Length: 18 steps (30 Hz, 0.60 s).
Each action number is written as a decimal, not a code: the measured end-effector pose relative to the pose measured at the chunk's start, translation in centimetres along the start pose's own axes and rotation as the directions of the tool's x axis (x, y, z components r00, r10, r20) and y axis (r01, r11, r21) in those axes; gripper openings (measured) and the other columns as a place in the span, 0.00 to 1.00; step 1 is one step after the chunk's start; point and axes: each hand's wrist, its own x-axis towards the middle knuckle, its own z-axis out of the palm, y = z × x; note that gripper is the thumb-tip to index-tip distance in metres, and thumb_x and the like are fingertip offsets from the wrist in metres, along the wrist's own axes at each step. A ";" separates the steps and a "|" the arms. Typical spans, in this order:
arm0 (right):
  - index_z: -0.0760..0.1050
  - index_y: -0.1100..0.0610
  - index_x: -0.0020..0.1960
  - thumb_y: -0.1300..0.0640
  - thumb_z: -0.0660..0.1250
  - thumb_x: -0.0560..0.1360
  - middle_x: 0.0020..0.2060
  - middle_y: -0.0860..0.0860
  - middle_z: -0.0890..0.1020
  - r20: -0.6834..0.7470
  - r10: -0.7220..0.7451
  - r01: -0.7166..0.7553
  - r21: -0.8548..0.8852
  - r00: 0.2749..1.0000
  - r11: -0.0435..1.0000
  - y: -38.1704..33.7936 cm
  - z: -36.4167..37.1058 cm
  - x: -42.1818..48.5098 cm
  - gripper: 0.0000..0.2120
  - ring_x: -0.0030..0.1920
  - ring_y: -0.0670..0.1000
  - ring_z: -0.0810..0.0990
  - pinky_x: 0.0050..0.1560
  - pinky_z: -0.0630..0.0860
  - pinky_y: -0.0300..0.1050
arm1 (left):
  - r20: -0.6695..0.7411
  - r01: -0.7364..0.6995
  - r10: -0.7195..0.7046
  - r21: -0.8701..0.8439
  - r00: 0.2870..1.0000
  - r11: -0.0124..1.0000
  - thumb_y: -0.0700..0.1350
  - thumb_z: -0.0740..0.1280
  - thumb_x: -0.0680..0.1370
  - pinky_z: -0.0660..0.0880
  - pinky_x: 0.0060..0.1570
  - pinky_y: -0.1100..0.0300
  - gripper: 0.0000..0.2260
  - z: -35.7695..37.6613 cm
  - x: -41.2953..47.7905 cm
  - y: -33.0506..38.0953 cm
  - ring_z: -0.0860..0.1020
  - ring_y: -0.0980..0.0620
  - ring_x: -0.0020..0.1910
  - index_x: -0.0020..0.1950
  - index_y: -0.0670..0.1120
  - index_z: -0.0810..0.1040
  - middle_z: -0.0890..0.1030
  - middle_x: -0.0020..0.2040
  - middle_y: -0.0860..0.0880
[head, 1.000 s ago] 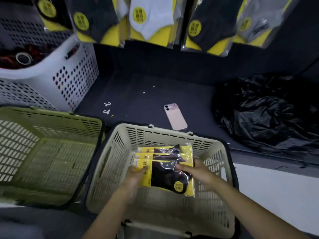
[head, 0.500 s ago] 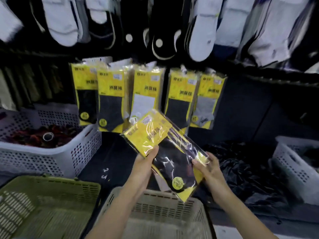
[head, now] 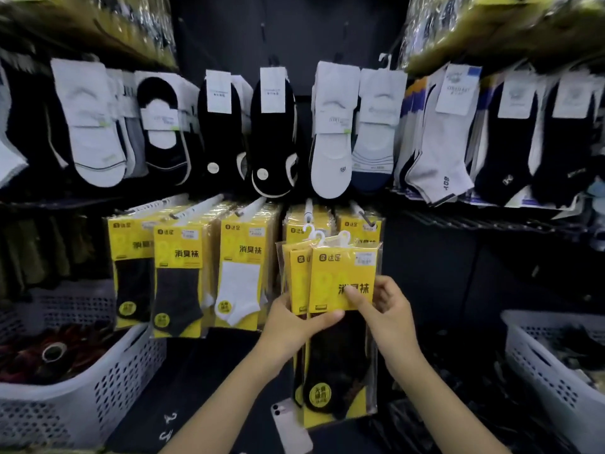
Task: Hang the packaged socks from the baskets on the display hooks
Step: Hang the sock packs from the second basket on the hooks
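dim, dark backdrop | top corners blurred | wide-angle bowing at edges

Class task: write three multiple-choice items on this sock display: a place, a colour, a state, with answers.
1. The pale pink phone lies: A. in a pocket B. on the dark shelf below the held yellow-card packs of black socks C. in a pack
2. Third hanging pack from the left, sock colour: A. red B. green C. white
3. The left hand and right hand: A. grip the held packs B. hang open C. press the phone
Answers: B, shelf shows beneath it; C, white fabric shows; A, both pinch the packs.
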 end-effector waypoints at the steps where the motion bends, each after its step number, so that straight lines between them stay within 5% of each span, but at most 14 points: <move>1: 0.77 0.55 0.49 0.48 0.74 0.64 0.45 0.47 0.85 -0.010 0.015 -0.015 0.000 1.000 1.000 0.2 -0.6 0.3 0.18 0.47 0.46 0.83 0.47 0.79 0.37 | 0.034 0.003 -0.003 -0.004 0.999 1.000 0.58 0.77 0.60 0.73 0.36 0.76 0.18 0.4 0.3 0.1 0.80 0.69 0.42 0.47 0.60 0.77 0.83 0.42 0.67; 5: 0.77 0.56 0.52 0.49 0.72 0.66 0.47 0.49 0.85 -0.016 0.073 -0.072 0.035 0.997 0.997 2.0 -3.0 1.6 0.17 0.49 0.47 0.84 0.50 0.79 0.40 | 0.061 0.050 -0.049 0.001 0.997 0.999 0.67 0.61 0.69 0.67 0.31 0.82 0.14 1.3 1.7 -0.1 0.73 0.77 0.30 0.39 0.57 0.70 0.78 0.29 0.66; 7: 0.77 0.55 0.53 0.52 0.70 0.71 0.47 0.49 0.86 -0.056 0.115 -0.113 0.048 0.992 0.992 3.0 -4.2 2.5 0.13 0.48 0.47 0.84 0.48 0.79 0.38 | 0.007 0.058 -0.058 0.044 0.998 0.997 0.71 0.58 0.66 0.70 0.33 0.73 0.22 1.0 2.6 -0.4 0.70 0.68 0.25 0.35 0.51 0.64 0.69 0.25 0.60; 11: 0.77 0.58 0.51 0.57 0.64 0.78 0.45 0.50 0.86 -0.191 0.171 -0.160 0.069 0.967 0.985 4.3 -6.8 5.6 0.05 0.46 0.47 0.84 0.45 0.77 0.36 | -0.082 0.012 -0.003 0.111 0.997 0.994 0.72 0.56 0.66 0.63 0.36 0.68 0.19 -0.4 5.1 -0.8 0.65 0.63 0.34 0.38 0.56 0.63 0.66 0.37 0.58; 15: 0.76 0.58 0.49 0.60 0.63 0.79 0.43 0.48 0.84 -0.218 0.090 -0.102 -0.046 0.972 0.994 4.3 -7.5 9.1 0.04 0.42 0.41 0.83 0.38 0.75 0.28 | -0.132 -0.004 0.017 0.094 0.991 0.996 0.68 0.56 0.71 0.68 0.52 0.65 0.17 -1.5 7.0 -0.4 0.70 0.63 0.45 0.48 0.57 0.68 0.71 0.44 0.60; 18: 0.76 0.57 0.48 0.60 0.63 0.79 0.43 0.48 0.84 -0.146 0.064 -0.079 -0.103 0.987 0.992 4.5 -6.9 11.1 0.03 0.41 0.40 0.83 0.40 0.76 0.29 | -0.142 -0.045 0.067 0.151 0.988 0.987 0.68 0.55 0.71 0.66 0.33 0.72 0.20 -1.9 7.7 -0.1 0.64 0.61 0.27 0.38 0.51 0.64 0.62 0.26 0.58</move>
